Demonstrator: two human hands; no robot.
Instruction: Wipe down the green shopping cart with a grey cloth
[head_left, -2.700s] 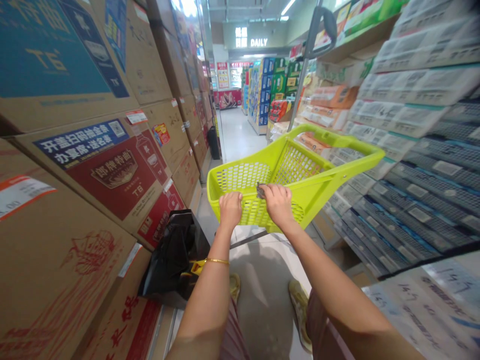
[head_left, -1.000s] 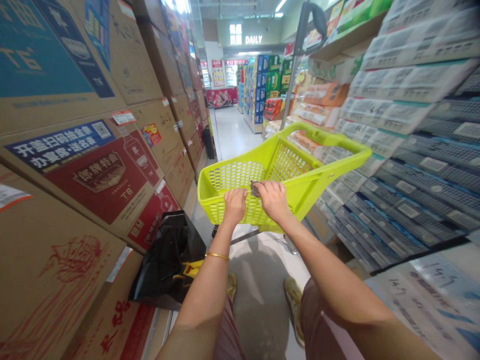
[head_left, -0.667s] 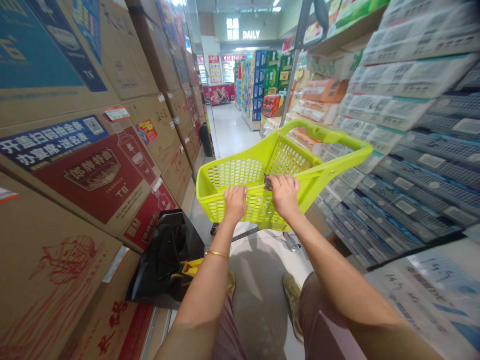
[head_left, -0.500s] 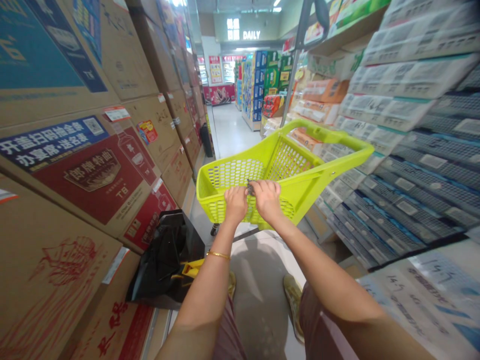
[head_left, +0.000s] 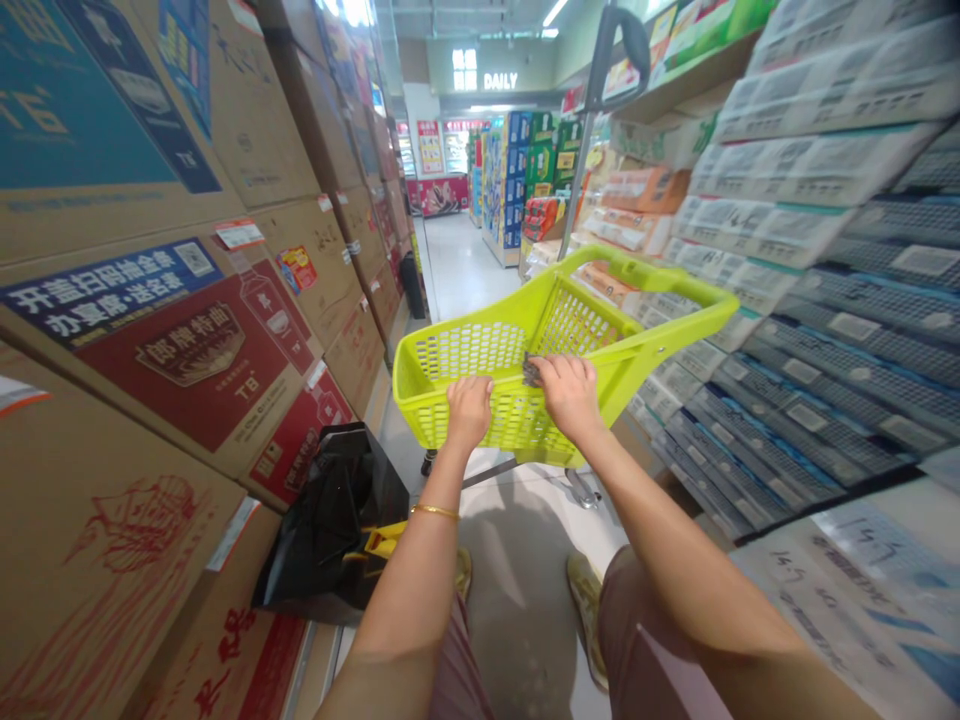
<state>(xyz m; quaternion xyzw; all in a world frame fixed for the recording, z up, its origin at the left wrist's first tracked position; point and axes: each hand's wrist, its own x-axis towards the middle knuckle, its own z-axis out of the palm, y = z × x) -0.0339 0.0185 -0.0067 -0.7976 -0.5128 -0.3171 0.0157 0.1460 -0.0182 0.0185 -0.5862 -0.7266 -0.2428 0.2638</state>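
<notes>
A lime-green plastic shopping cart basket (head_left: 480, 350) stands in the aisle in front of me. My left hand (head_left: 468, 408) is closed over its near rim; a gold bangle sits on that wrist. My right hand (head_left: 568, 392) is closed on a small dark cloth (head_left: 531, 369) and presses it against the same rim, a little to the right of the left hand. The basket's raised handle (head_left: 645, 275) points away to the right. Nothing is visible inside the basket.
Stacked cardboard cartons (head_left: 202, 340) wall the left side. Shelves of packed tissue (head_left: 810, 300) line the right. A black bag (head_left: 337, 520) lies on the floor by my left leg. A metal pole (head_left: 581, 160) rises behind the cart. The aisle floor (head_left: 465, 265) runs ahead to further displays.
My right hand with the cloth has slid back and forth along the near rim, now lying further right than half a second ago. The left hand kept its grip on the rim.
</notes>
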